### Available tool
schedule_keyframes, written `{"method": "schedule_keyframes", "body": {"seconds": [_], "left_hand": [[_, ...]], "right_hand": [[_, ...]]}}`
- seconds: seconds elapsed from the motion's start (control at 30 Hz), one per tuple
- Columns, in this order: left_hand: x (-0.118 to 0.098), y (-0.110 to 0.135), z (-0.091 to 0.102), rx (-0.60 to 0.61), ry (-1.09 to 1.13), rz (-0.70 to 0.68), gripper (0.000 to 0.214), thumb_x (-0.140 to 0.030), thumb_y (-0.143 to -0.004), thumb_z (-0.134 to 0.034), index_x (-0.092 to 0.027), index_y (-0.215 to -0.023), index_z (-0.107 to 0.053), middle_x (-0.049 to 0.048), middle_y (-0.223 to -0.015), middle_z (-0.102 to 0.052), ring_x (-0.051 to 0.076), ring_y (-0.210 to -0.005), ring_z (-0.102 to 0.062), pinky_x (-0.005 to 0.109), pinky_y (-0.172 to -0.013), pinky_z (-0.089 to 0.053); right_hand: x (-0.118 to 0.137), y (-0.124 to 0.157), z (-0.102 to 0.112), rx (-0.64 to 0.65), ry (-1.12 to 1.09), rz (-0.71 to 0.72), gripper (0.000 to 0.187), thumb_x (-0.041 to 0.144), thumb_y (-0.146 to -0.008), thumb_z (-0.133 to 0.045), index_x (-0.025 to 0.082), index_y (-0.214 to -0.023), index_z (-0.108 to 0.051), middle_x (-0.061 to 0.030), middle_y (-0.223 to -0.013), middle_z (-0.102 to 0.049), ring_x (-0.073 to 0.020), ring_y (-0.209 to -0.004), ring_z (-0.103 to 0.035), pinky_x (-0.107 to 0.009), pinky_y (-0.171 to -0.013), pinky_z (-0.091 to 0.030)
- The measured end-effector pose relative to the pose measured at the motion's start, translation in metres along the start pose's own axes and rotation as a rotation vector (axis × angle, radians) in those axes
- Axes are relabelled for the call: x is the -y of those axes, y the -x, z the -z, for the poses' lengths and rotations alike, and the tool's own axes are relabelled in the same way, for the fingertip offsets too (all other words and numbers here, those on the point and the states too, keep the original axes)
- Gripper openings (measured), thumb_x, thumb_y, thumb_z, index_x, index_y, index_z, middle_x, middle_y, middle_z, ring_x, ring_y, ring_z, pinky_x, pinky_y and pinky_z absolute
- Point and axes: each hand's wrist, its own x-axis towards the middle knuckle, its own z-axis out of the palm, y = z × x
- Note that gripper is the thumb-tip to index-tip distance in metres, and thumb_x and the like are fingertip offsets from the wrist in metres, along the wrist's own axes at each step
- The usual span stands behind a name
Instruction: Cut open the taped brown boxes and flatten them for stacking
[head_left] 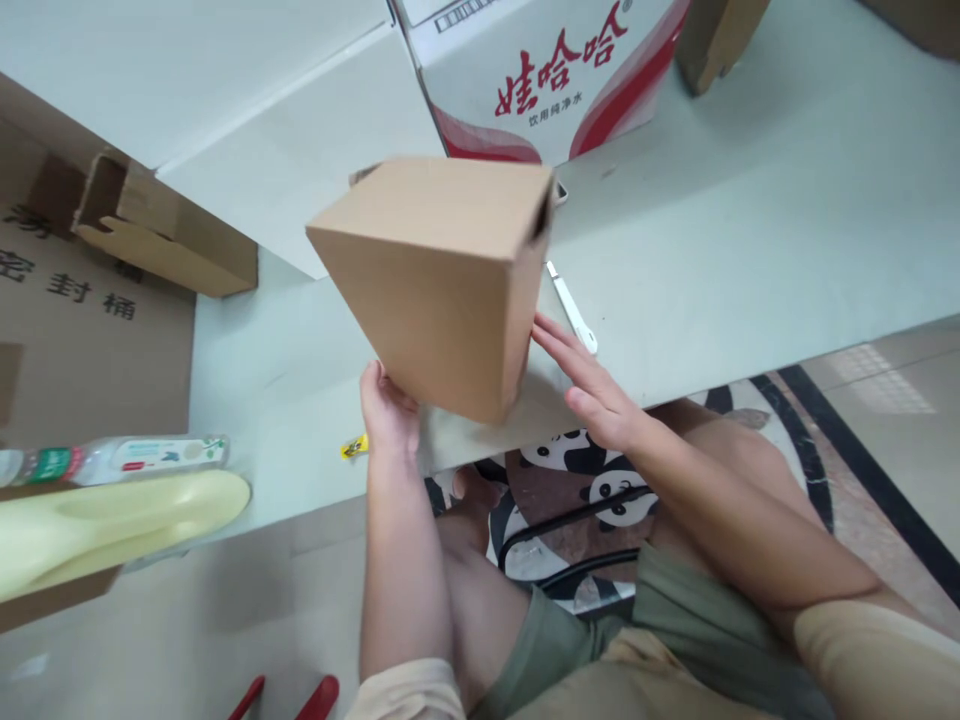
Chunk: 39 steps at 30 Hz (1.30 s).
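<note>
A plain brown cardboard box (427,300) stands tilted in front of me at the table's near edge. My left hand (391,412) grips its lower left side, the fingers partly hidden behind the cardboard. Against the box's right side lie the fingertips of my right hand (589,385), stretched out straight and flat. Just beyond that hand a white utility knife (571,308) rests on the table, its tip pointing away from me. A small yellow item (354,447) lies left of my left wrist, too small to make out.
A white printed carton (547,90) and a large white box (315,150) stand behind. Narrow cardboard pieces sit at left (180,230) and upper right (720,40). A plastic bottle (165,453) and a pale yellow object (127,515) lie on the left. The pale table (750,230) extends right.
</note>
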Motion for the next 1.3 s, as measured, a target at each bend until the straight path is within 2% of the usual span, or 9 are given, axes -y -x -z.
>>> {"method": "schedule_keyframes", "body": {"seconds": [0.17, 0.37, 0.47, 0.57, 0.67, 0.77, 0.97, 1.13, 1.3], "left_hand": [[0.008, 0.011, -0.017, 0.167, -0.126, 0.218, 0.057, -0.075, -0.078, -0.060, -0.019, -0.085, -0.070, 0.0018, -0.052, -0.056, 0.011, -0.038, -0.046, 0.023, -0.035, -0.032], [0.004, 0.025, -0.030, 0.450, -0.443, 0.392, 0.043, -0.051, -0.078, -0.073, -0.021, -0.108, -0.070, -0.0030, -0.055, -0.056, 0.007, -0.037, -0.039, 0.020, -0.035, -0.029], [0.002, 0.021, -0.030, 0.330, -0.624, 0.100, 0.043, -0.048, -0.079, -0.072, -0.020, -0.111, -0.071, 0.0070, -0.085, -0.073, 0.016, -0.066, -0.065, 0.028, -0.058, -0.054], [-0.007, 0.021, -0.032, 0.053, -0.602, -0.466, 0.044, -0.050, -0.086, -0.064, -0.023, -0.121, -0.067, 0.0111, -0.126, -0.069, 0.026, -0.117, -0.065, 0.043, -0.095, -0.055], [-0.022, 0.030, -0.041, 0.238, -0.575, -0.915, 0.041, -0.049, -0.094, -0.051, -0.032, -0.129, -0.064, 0.0040, -0.136, -0.065, 0.028, -0.139, -0.051, 0.053, -0.120, -0.035], [-0.029, 0.041, -0.053, 0.437, -0.760, -0.943, 0.037, -0.043, -0.096, -0.049, -0.032, -0.127, -0.066, 0.0027, -0.129, -0.069, 0.027, -0.135, -0.054, 0.053, -0.121, -0.031], [-0.015, 0.042, -0.061, 0.352, -0.667, -1.003, 0.038, -0.038, -0.097, -0.043, -0.028, -0.120, -0.071, 0.0034, -0.124, -0.072, 0.024, -0.127, -0.056, 0.048, -0.113, -0.041], [-0.014, 0.041, -0.060, 0.352, -0.633, -1.005, 0.037, -0.037, -0.096, -0.044, -0.027, -0.120, -0.072, 0.0037, -0.123, -0.072, 0.024, -0.126, -0.056, 0.047, -0.113, -0.040], [-0.014, 0.042, -0.062, 0.341, -0.631, -1.010, 0.037, -0.036, -0.096, -0.043, -0.028, -0.119, -0.072, 0.0020, -0.123, -0.072, 0.024, -0.125, -0.057, 0.047, -0.112, -0.041]], "right_hand": [[0.009, -0.003, 0.008, -0.028, 0.045, 0.036, 0.059, 0.059, -0.096, -0.044, 0.039, -0.151, -0.043, 0.0047, -0.167, -0.025, -0.0262, -0.156, -0.024, -0.050, -0.128, -0.025], [0.011, -0.004, 0.013, -0.150, 0.051, 0.094, 0.047, 0.051, -0.096, -0.046, 0.036, -0.139, -0.053, 0.0012, -0.161, -0.037, -0.0283, -0.151, -0.034, -0.055, -0.125, -0.029], [0.010, -0.005, 0.013, -0.167, 0.045, 0.082, 0.037, 0.042, -0.096, -0.050, 0.031, -0.130, -0.058, -0.0031, -0.158, -0.042, -0.0290, -0.148, -0.039, -0.055, -0.122, -0.033], [0.010, -0.007, 0.012, -0.142, 0.058, 0.090, 0.034, 0.037, -0.095, -0.054, 0.030, -0.128, -0.058, -0.0054, -0.157, -0.043, -0.0279, -0.147, -0.041, -0.052, -0.120, -0.036], [0.013, -0.009, 0.012, -0.046, 0.059, 0.111, 0.036, 0.036, -0.094, -0.055, 0.031, -0.130, -0.057, -0.0055, -0.159, -0.041, -0.0263, -0.148, -0.040, -0.050, -0.119, -0.039], [0.018, -0.011, 0.013, 0.017, 0.044, 0.099, 0.038, 0.042, -0.096, -0.050, 0.030, -0.132, -0.057, -0.0055, -0.159, -0.042, -0.0263, -0.148, -0.040, -0.049, -0.118, -0.040], [0.003, -0.011, 0.020, -0.253, 0.360, -0.278, 0.037, 0.036, -0.096, -0.044, 0.022, -0.122, -0.066, -0.0112, -0.119, -0.070, -0.0266, -0.112, -0.065, -0.046, -0.095, -0.052], [-0.014, -0.008, 0.026, -0.025, 0.906, -0.491, 0.035, 0.035, -0.087, -0.055, 0.019, -0.113, -0.072, -0.0164, -0.124, -0.064, -0.0364, -0.113, -0.057, -0.052, -0.093, -0.044], [-0.005, -0.015, 0.029, 0.037, 0.931, -0.674, 0.020, 0.032, -0.086, -0.054, 0.020, -0.097, -0.067, -0.0113, -0.098, -0.066, -0.0224, -0.079, -0.054, -0.033, -0.061, -0.033]]}}
